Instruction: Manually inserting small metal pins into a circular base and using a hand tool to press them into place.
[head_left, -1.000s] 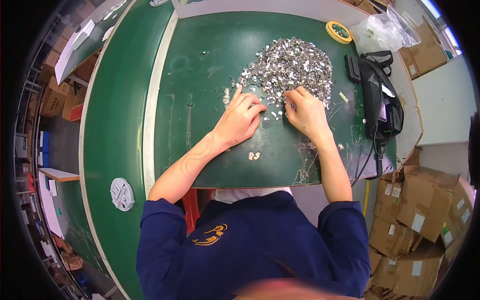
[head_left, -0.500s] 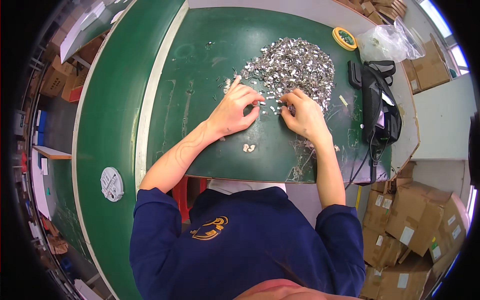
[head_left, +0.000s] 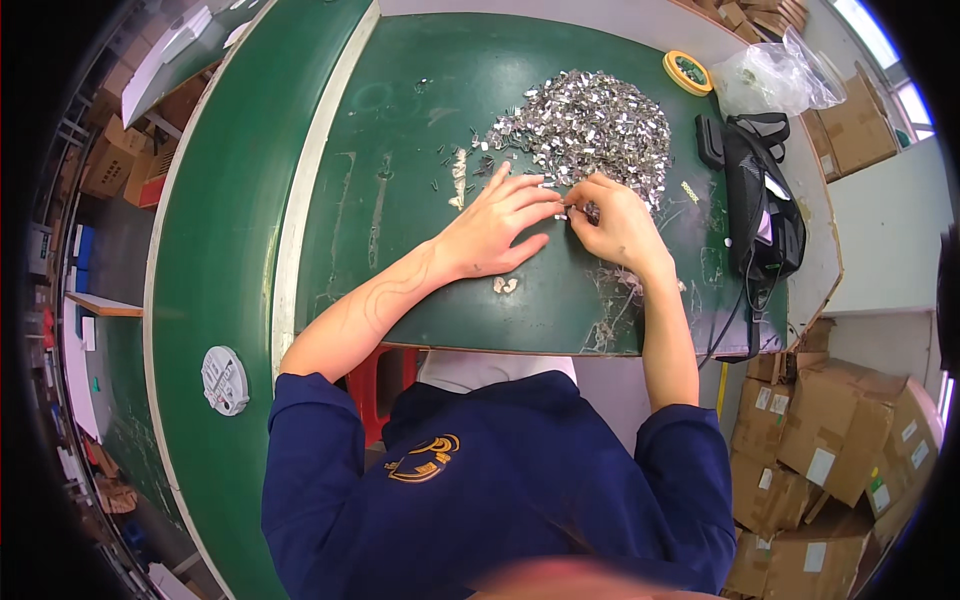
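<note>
A broad heap of small silvery and dark metal pieces [head_left: 610,130] lies on the green tabletop [head_left: 430,310]. My left hand [head_left: 495,222] is at the heap's near edge, palm down and open, its fingers stretched toward my other hand. To the right, my right hand [head_left: 615,225] has thumb and forefinger pinched together at the heap's near side. A tiny piece seems to be between those fingertips, but I cannot make out what it is. Beside my left fingers lies a crumpled cream strip [head_left: 459,180]; two small cream scraps [head_left: 505,285] are nearer to me.
A yellow tape roll [head_left: 688,73] and a clear plastic bag [head_left: 765,80] are at the far right. A black bag [head_left: 762,205] with a cord lies along the right edge. On the green surface [head_left: 205,250] to the left rests a round grey disc [head_left: 225,381]. Cardboard boxes [head_left: 830,430] are stacked at lower right.
My left hand has shifted right and its curled fingers have straightened out, close to my right hand. The right thumb and forefinger have closed together.
</note>
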